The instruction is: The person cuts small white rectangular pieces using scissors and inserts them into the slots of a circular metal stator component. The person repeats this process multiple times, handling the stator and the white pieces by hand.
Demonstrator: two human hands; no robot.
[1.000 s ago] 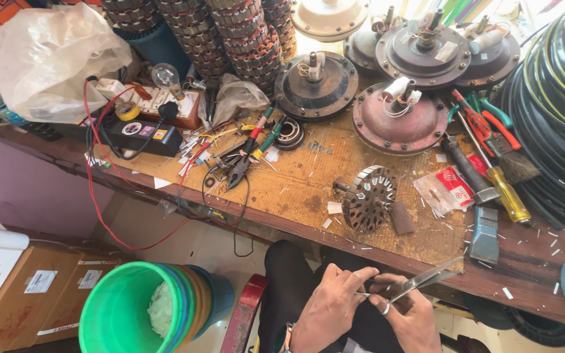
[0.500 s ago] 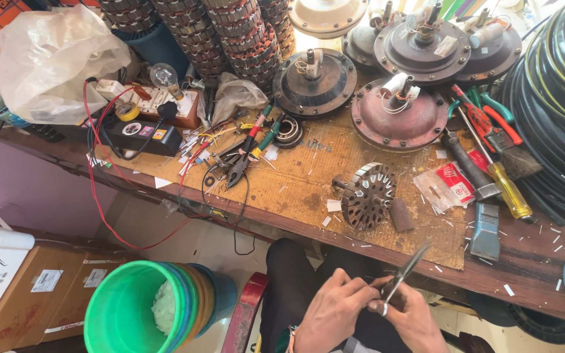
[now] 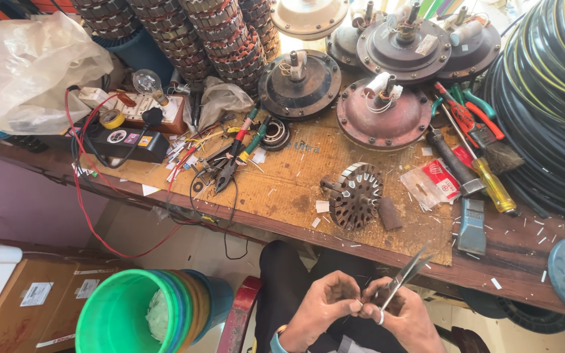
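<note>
While blades tilt steeper than before, right hand fingers gripping scissors, left hand fingers pinched

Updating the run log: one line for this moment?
right hand: holds scissors, blades up | left hand: fingertips at right hand | slotted metal core: on bench, untouched

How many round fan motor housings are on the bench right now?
5 dark ones: front left, front right, three behind. A cream cover sits behind; others may be hidden.
</note>
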